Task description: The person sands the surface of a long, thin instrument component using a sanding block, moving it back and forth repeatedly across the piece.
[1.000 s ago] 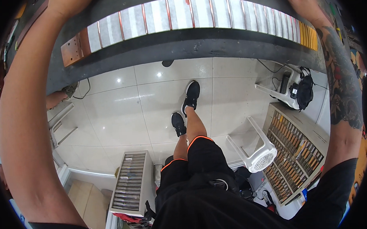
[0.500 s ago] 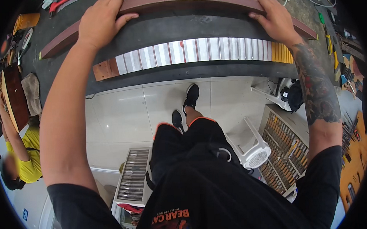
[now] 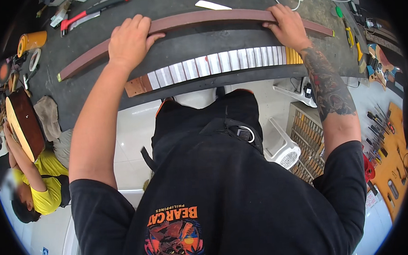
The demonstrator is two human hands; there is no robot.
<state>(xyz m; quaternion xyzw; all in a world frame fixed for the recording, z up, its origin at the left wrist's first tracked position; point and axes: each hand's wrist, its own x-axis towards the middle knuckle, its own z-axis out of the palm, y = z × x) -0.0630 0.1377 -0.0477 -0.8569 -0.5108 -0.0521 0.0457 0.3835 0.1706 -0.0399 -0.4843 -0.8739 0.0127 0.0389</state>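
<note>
My left hand (image 3: 129,43) is closed around a long, reddish-brown bar (image 3: 217,15), toward its left part, with the thumb on the near side. Toward the bar's right part, my right hand (image 3: 287,26) grips it the same way. The bar extends past both hands and looks bowed through the fisheye. Nearer to me, a fretboard (image 3: 215,63) lies along the front of the dark worktop. Silvery strips cover most of it, yellow strips its right end, and bare brown wood shows at its left end. Neither hand touches the fretboard.
A red-handled hammer-like tool (image 3: 94,12), a tape roll (image 3: 32,41) and a white strip (image 3: 211,5) lie on the worktop (image 3: 93,93). Yellow cutters (image 3: 359,50) lie at right. Left, a person in yellow (image 3: 47,180) handles an acoustic guitar (image 3: 27,124). A white stool (image 3: 285,153) stands below.
My view has shifted, so the worktop's far side shows more and my feet are mostly hidden. Both hands keep hold of the bar, which now appears lower in the picture.
</note>
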